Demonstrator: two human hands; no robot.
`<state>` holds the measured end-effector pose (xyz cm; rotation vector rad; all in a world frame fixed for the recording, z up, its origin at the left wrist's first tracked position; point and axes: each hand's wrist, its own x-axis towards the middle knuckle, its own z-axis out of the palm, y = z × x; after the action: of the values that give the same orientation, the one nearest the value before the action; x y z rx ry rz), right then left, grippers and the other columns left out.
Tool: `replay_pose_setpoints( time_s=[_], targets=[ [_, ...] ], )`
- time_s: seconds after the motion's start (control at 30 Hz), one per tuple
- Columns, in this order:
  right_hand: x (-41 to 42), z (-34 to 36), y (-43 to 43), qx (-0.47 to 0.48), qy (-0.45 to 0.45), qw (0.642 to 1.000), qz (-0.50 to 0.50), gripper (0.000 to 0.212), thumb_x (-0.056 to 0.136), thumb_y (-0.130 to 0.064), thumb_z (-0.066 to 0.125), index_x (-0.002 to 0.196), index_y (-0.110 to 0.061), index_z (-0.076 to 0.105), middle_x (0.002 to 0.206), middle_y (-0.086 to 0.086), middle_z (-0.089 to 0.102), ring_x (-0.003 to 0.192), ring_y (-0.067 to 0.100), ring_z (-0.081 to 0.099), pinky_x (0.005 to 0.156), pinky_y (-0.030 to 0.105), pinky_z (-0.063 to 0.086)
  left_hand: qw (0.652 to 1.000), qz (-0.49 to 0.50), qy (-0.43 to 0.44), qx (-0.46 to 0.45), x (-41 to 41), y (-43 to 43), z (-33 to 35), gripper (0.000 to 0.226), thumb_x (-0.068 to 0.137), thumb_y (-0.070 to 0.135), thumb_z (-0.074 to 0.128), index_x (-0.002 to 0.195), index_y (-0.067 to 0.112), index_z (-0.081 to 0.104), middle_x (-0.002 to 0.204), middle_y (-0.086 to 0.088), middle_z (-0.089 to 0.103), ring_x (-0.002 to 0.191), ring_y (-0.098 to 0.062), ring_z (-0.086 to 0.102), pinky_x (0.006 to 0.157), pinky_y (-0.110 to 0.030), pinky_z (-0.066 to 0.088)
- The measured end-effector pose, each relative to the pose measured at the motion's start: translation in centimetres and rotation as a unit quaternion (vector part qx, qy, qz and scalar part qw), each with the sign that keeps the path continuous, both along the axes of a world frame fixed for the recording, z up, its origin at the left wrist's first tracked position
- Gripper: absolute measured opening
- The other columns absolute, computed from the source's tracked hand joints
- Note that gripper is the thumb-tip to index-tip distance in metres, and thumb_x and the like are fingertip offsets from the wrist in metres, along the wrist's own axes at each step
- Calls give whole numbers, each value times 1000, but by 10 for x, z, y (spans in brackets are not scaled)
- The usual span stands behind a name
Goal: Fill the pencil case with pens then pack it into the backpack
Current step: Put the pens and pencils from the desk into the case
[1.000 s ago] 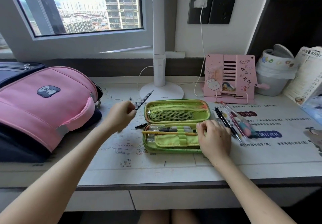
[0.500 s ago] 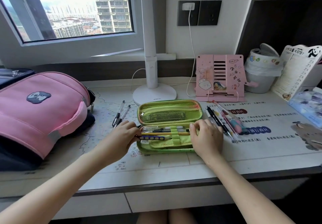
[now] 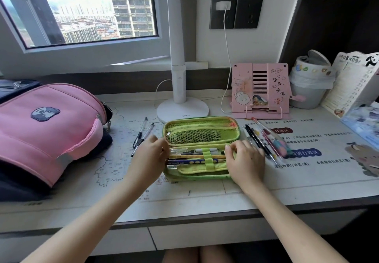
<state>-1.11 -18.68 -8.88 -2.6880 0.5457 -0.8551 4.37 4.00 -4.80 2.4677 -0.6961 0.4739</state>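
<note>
The green pencil case [image 3: 202, 133] lies open mid-desk, mesh lid folded back. Several pens and a blue pencil [image 3: 194, 161] sit under its elastic loops. My left hand [image 3: 149, 156] is at the case's left end, by the blue pencil's end; its fingertips are hidden, so its hold is unclear. My right hand [image 3: 244, 160] grips the case's right end with curled fingers. Two loose pens [image 3: 141, 134] lie left of the case, and several more pens [image 3: 259, 143] lie to its right. The pink backpack [image 3: 47, 127] lies on the desk's left side.
A white lamp base [image 3: 182, 109] stands just behind the case, with a cable running to the wall socket. A pink book stand [image 3: 260, 92], a small lined bin [image 3: 309, 84] and papers [image 3: 352, 82] stand at the back right. The desk's front edge [image 3: 184, 219] is close to me.
My left hand brought the blue pencil from above the desk into the case, and it now lies under the elastic loops. My right hand stayed at the case's right end.
</note>
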Motion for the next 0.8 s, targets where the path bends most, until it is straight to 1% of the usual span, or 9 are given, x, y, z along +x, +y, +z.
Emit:
replay_pose_setpoints(
  time_s=[0.13,0.23,0.3,0.4,0.47,0.53,0.63,0.73,0.8],
  targets=[
    [0,-1,-1,0,-3,1000,0,24,90,-29,50,79,-13,64,80,5,66,76,26,59,74,35,36,997,-22,68,-3,5,1,-7,9,83,10,62,81,6,70,81,-6,61,72,-19,53,64,-25,38],
    [-1,-1,-1,-1,-7,1000,4,24,90,-28,51,78,-12,64,79,5,66,74,26,59,73,35,36,997,-36,74,12,7,-4,-9,9,82,9,62,79,6,70,81,-8,66,73,-19,55,66,-26,42],
    [-1,-1,-1,-2,-7,1000,6,25,91,-28,51,78,-12,64,78,5,66,73,26,59,73,35,36,997,-31,76,-6,9,-3,-8,9,82,8,62,78,6,69,81,-8,67,71,-18,54,67,-28,44],
    [-1,-2,-2,-3,-7,1000,6,25,91,-29,50,78,-12,64,79,4,66,74,26,59,73,35,37,994,32,61,-86,18,6,-7,8,82,7,62,79,6,69,80,-10,68,69,-19,54,65,-30,44],
    [0,-2,-1,-5,-5,1000,7,25,91,-29,50,78,-13,64,79,4,66,74,25,59,74,35,37,989,87,70,-97,30,14,-7,9,84,9,61,83,5,69,84,-11,71,70,-17,54,65,-28,41],
    [0,-2,-1,-6,-3,1000,7,24,91,-29,50,79,-13,64,79,4,66,74,25,59,74,36,38,986,99,124,-51,44,16,-8,14,85,16,62,88,5,70,89,-10,72,71,-14,54,66,-26,42],
    [0,-1,-1,-5,-5,1000,5,24,91,-28,51,79,-12,64,79,4,67,74,25,59,74,35,38,976,72,208,10,57,6,-8,23,81,28,66,92,7,67,87,-5,67,74,-17,57,72,-32,52],
    [0,-1,0,-7,-4,1000,0,24,90,-29,51,79,-12,64,80,5,67,74,25,59,74,35,37,975,61,189,97,64,-5,-4,22,81,29,65,94,11,60,97,-7,63,81,-20,54,68,-32,48],
    [0,-1,-1,-7,3,1000,-7,24,90,-30,51,80,-13,64,82,5,67,76,25,59,75,35,37,971,45,159,171,69,-8,-1,15,84,25,60,87,10,60,113,-15,62,97,-26,56,75,-35,49]
  ],
)
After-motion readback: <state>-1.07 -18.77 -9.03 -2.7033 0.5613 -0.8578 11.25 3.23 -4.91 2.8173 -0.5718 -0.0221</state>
